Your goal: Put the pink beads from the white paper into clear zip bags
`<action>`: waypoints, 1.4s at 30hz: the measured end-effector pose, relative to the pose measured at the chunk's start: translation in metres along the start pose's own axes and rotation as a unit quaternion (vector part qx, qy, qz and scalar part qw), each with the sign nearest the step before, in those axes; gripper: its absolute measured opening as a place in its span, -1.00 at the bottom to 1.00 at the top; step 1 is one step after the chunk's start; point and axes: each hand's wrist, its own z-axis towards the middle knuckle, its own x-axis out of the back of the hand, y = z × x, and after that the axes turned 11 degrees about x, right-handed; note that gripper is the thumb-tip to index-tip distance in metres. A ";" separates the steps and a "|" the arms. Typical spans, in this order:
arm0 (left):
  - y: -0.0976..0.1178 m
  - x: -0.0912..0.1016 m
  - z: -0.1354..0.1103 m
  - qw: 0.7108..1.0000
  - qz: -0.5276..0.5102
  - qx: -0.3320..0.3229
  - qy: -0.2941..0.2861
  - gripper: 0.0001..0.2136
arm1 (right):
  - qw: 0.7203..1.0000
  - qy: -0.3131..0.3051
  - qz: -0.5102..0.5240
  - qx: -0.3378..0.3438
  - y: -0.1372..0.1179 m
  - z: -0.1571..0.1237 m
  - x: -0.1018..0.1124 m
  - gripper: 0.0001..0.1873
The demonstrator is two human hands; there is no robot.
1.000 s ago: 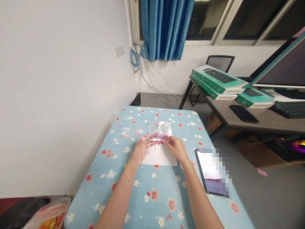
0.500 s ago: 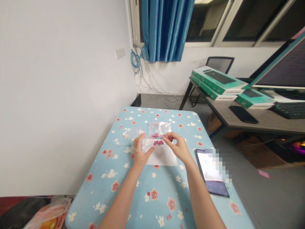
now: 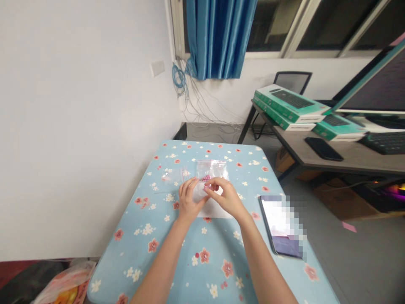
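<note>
The left hand [image 3: 189, 202] and right hand [image 3: 225, 197] are close together, and their fingertips pinch a small clear plastic bag [image 3: 199, 191]. It seems light, soft and slippery, so the edge is the better hold. Pink beads [image 3: 206, 178] lie at 12 o'clock from the grip, inside a second zip bag [image 3: 211, 168].

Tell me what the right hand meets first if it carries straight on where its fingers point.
The right hand meets the clear plastic zip bag of pink beads first, right at its fingertips; the left hand lies just beyond, though depth is unclear.
</note>
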 end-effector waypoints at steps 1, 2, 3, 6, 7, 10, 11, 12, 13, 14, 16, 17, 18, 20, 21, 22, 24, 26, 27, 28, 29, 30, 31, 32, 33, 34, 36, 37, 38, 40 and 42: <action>0.000 0.000 0.000 1.000 0.010 -0.007 0.003 -0.51 | 1.000 -0.001 0.000 0.000 0.001 0.000 -0.001 -0.84; -0.001 -0.001 0.000 1.000 0.019 -0.014 0.006 -0.50 | 1.000 -0.002 0.000 -0.001 0.002 0.000 -0.001 -0.85; -0.001 -0.001 0.000 0.999 0.027 -0.019 0.010 -0.50 | 1.000 -0.003 0.000 -0.001 0.003 0.000 -0.002 -0.86; -0.001 -0.001 0.000 0.999 0.041 -0.029 0.018 -0.49 | 1.000 -0.001 0.001 -0.005 0.004 0.000 -0.002 -0.87; -0.001 -0.001 0.000 0.998 0.043 -0.029 0.019 -0.49 | 1.000 0.004 0.003 -0.007 0.005 0.000 -0.001 -0.86; -0.001 0.000 0.000 0.999 0.045 -0.014 0.024 -0.49 | 0.999 0.029 0.006 -0.024 0.011 -0.001 0.004 -0.83; 0.000 0.001 0.000 0.999 0.045 -0.005 0.027 -0.49 | 0.999 0.041 0.003 -0.032 0.014 -0.002 0.006 -0.82; 0.000 0.001 0.000 0.999 0.044 0.004 0.032 -0.49 | 0.998 0.049 -0.004 -0.042 0.018 -0.003 0.008 -0.82; 0.000 0.002 0.000 0.998 0.042 0.010 0.038 -0.48 | 0.997 0.054 -0.015 -0.053 0.023 -0.005 0.010 -0.81; 0.000 0.002 0.000 0.998 0.040 0.014 0.046 -0.48 | 0.996 0.052 -0.031 -0.064 0.029 -0.007 0.012 -0.81; 0.001 0.003 0.001 0.998 0.035 0.014 0.057 -0.48 | 0.992 0.031 -0.076 -0.092 0.041 -0.011 0.013 -0.80; 0.002 0.003 0.001 0.998 0.033 0.014 0.060 -0.48 | 0.989 0.017 -0.103 -0.107 0.047 -0.014 0.012 -0.79; 0.002 0.004 0.001 0.998 0.031 0.015 0.061 -0.48 | 0.985 0.001 -0.126 -0.121 0.052 -0.016 0.010 -0.78; 0.002 0.004 0.002 0.998 0.025 0.024 0.061 -0.48 | 0.976 -0.032 -0.161 -0.144 0.059 -0.020 0.006 -0.77; 0.002 0.004 0.002 0.998 0.023 0.028 0.060 -0.49 | 0.972 -0.047 -0.174 -0.154 0.060 -0.021 0.003 -0.77; 0.002 0.004 0.002 0.998 0.022 0.030 0.059 -0.49 | 0.968 -0.059 -0.186 -0.161 0.061 -0.022 0.001 -0.77; 0.002 0.004 0.002 0.997 0.028 0.027 0.059 -0.49 | 0.961 -0.073 -0.205 -0.170 0.060 -0.022 -0.003 -0.78; 0.002 0.003 0.002 0.997 0.040 0.022 0.060 -0.48 | 0.957 -0.077 -0.217 -0.176 0.058 -0.021 -0.006 -0.79; 0.002 0.003 0.002 0.997 0.045 0.019 0.062 -0.48 | 0.956 -0.076 -0.219 -0.179 0.057 -0.020 -0.007 -0.80; 0.001 0.003 0.002 0.997 0.049 0.016 0.063 -0.48 | 0.955 -0.074 -0.222 -0.183 0.056 -0.019 -0.007 -0.81; 0.001 0.003 0.002 0.996 0.052 0.013 0.065 -0.48 | 0.954 -0.072 -0.224 -0.185 0.055 -0.019 -0.008 -0.82; 0.002 0.003 0.002 0.996 0.054 0.012 0.065 -0.48 | 0.954 -0.069 -0.227 -0.186 0.054 -0.019 -0.008 -0.83; 0.002 0.003 0.002 0.996 0.054 0.013 0.065 -0.48 | 0.953 -0.067 -0.229 -0.185 0.054 -0.019 -0.009 -0.83; 0.002 0.004 0.002 0.996 0.053 0.017 0.065 -0.48 | 0.953 -0.066 -0.230 -0.183 0.054 -0.019 -0.009 -0.84; 0.003 0.004 0.002 0.996 0.051 0.021 0.063 -0.48 | 0.954 -0.065 -0.231 -0.181 0.054 -0.019 -0.009 -0.84; 0.003 0.004 0.002 0.997 0.048 0.026 0.062 -0.48 | 0.954 -0.063 -0.231 -0.180 0.054 -0.020 -0.009 -0.85; 0.003 0.004 0.002 0.997 0.042 0.033 0.060 -0.49 | 0.957 -0.055 -0.221 -0.181 0.055 -0.020 -0.009 -0.84; 0.003 0.004 0.002 0.997 0.039 0.035 0.059 -0.48 | 0.960 -0.049 -0.211 -0.181 0.055 -0.019 -0.008 -0.84; 0.003 0.004 0.002 0.997 0.037 0.035 0.059 -0.48 | 0.963 -0.040 -0.195 -0.179 0.055 -0.019 -0.006 -0.83; 0.003 0.004 0.002 0.997 0.037 0.033 0.058 -0.47 | 0.974 -0.015 -0.152 -0.168 0.052 -0.016 -0.002 -0.82; 0.002 0.003 0.002 0.997 0.041 0.029 0.059 -0.47 | 0.985 0.016 -0.095 -0.143 0.045 -0.013 0.002 -0.80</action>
